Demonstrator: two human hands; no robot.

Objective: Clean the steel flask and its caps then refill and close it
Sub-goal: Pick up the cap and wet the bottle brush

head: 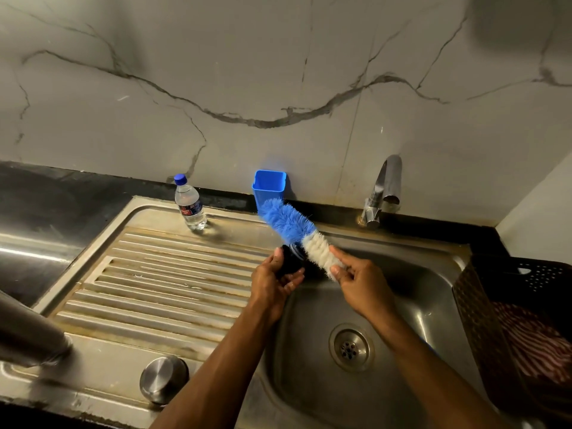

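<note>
My left hand (pixel 272 281) grips a small black inner cap (pixel 292 258) above the left rim of the sink basin. My right hand (pixel 360 281) holds a blue-and-white bottle brush (pixel 294 230) by its white end, the bristles lying against the cap. The steel flask (pixel 28 332) lies blurred at the lower left on the draining board. A round steel outer cap (pixel 162 379) stands on the board near the front edge.
The sink basin (pixel 427 292) with its drain (pixel 351 348) lies below my hands. A tap (pixel 383 190) stands behind it. A plastic water bottle (pixel 190 205) and a blue holder (pixel 269 187) stand at the back. A dark basket (pixel 520 320) with striped cloth stands at right.
</note>
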